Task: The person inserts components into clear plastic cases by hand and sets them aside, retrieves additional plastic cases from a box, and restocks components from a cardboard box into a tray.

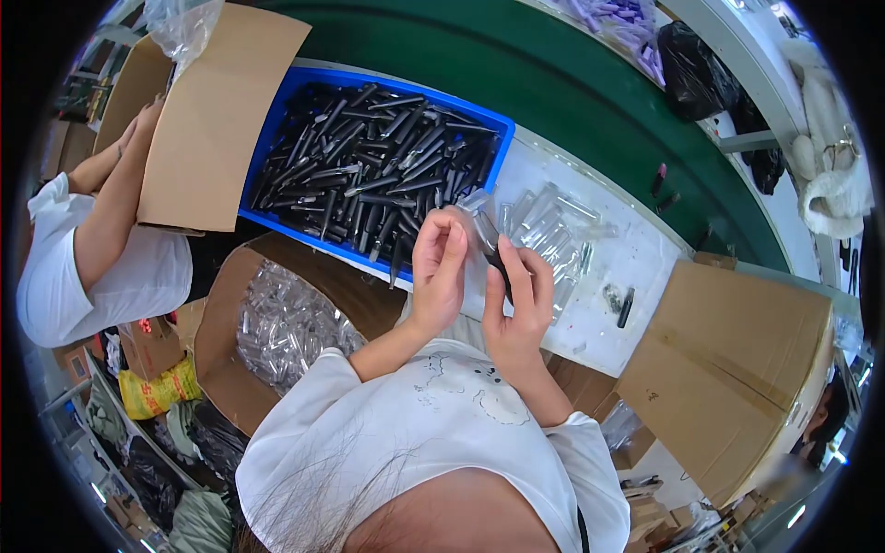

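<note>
My left hand [439, 269] is closed, its fingertips curled at a clear plastic tube [474, 201]; part of the grip is hidden. In my closed right hand [519, 300] is a slim black pen-like tube [499, 265], tilted, with a clear, shiny upper part near my left fingers. Just beyond my hands, a blue bin [505, 138] holds many similar black tubes [369, 170], several with clear ends. Clear plastic tubes [550, 221] lie in a loose pile on the white work surface [604, 318], to the right of my hands.
A carton of clear plastic pieces [290, 323] stands at my left. Another person's arm [120, 198] reaches into a cardboard box [221, 120]. The green conveyor belt [590, 115] runs behind the bin. One black tube [626, 308] lies near a large carton [724, 369] at right.
</note>
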